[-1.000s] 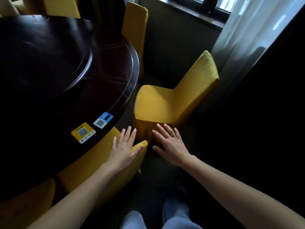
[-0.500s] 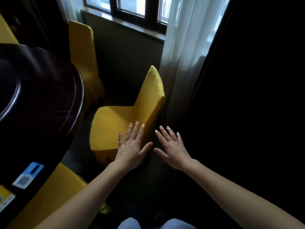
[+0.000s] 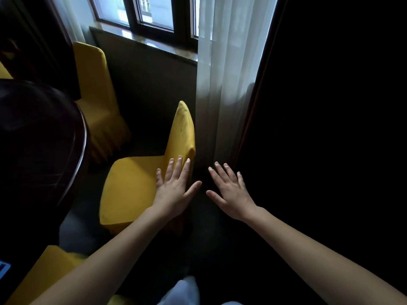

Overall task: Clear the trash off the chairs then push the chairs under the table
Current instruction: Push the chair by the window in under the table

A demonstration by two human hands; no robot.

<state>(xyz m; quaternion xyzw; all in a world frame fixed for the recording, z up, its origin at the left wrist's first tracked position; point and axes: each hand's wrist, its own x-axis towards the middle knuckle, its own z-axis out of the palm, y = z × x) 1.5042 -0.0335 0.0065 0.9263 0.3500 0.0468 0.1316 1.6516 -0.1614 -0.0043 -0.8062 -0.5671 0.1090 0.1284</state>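
Yellow fabric-covered chair (image 3: pixel 132 186) by the window, seat bare and clear of the dark round wooden table (image 3: pixel 41 150), now fills the view; both hands, left (image 3: pixel 174 190) and right (image 3: pixel 231 192), have moved toward it, open and empty.

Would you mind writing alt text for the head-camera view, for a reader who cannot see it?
Two bare hands reach forward, open and empty: the left hand over a yellow-covered chair pulled out from a dark round table, the right hand beside it. No trash shows on the seat. A second yellow chair stands by the window and white curtain.
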